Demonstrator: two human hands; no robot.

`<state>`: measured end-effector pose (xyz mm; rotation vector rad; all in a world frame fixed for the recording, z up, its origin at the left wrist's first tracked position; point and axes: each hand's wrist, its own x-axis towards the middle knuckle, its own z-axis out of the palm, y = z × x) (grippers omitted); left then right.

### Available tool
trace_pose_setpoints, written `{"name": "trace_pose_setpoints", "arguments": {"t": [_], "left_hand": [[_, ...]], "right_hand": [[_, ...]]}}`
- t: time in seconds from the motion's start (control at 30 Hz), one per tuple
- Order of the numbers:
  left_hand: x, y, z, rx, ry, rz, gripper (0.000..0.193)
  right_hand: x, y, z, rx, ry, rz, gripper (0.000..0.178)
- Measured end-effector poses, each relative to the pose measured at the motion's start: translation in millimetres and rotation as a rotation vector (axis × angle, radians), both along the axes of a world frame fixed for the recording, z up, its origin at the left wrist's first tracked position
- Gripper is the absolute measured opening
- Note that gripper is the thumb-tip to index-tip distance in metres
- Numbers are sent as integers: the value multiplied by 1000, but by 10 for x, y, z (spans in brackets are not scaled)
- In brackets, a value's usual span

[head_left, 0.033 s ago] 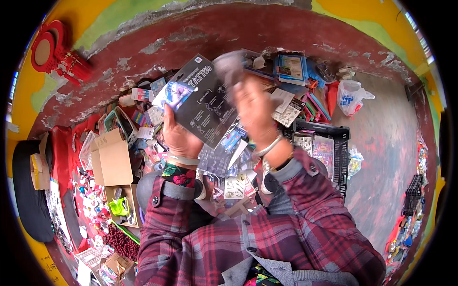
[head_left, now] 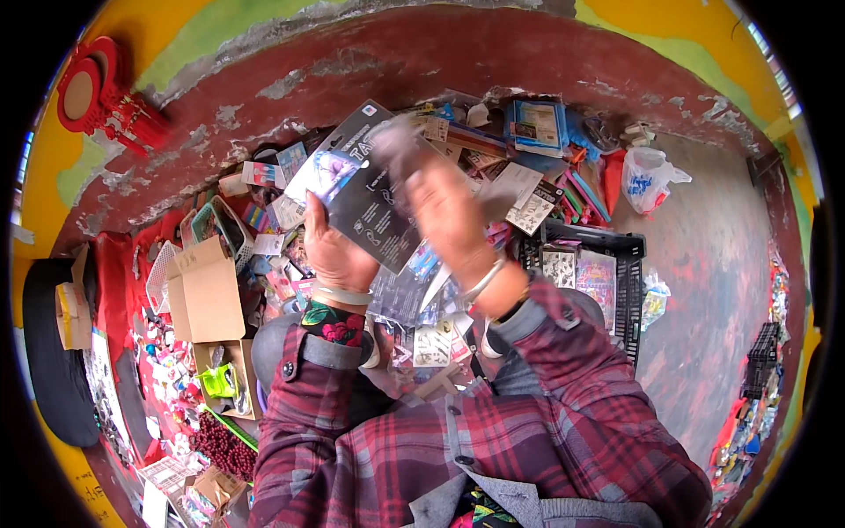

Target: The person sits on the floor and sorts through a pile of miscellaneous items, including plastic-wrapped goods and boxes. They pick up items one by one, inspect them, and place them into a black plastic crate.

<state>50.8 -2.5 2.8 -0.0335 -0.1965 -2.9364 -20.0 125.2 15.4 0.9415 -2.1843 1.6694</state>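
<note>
My left hand (head_left: 339, 257) grips the lower left edge of a flat black tattoo package (head_left: 380, 231), thumb on its front, and holds it tilted above my lap. A picture of purple-gloved hands shows on its left side. Over the package's upper right part is my right hand (head_left: 449, 216), smeared by motion, its fingers closed on a grey, soft-looking wad (head_left: 400, 148) that may be a rag. The wad overlaps the printed front. Beneath both hands lie clear plastic packets (head_left: 400, 295) and small printed sheets (head_left: 433, 345).
Right of my knees stands a black plastic crate (head_left: 629, 255) with printed packs inside. An opened cardboard box (head_left: 207, 290) is to the left, near white and green baskets (head_left: 220, 224). A white plastic bag (head_left: 650, 180) sits by the wall; red round-topped items (head_left: 97, 92) are at upper left.
My right hand and the grey wad have moved left across the package's front. The package has shifted very slightly, still in my left hand.
</note>
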Motion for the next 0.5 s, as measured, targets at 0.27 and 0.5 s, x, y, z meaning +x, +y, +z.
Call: {"name": "trace_pose_setpoints", "arguments": {"t": [0.27, 0.5], "left_hand": [[82, -198, -266, -156, -45, 179, 44], [52, -50, 32, -13, -19, 11, 49]], "right_hand": [[342, -177, -245, 342, 288, 194, 41], [-112, -91, -294, 131, 95, 6, 38]]}}
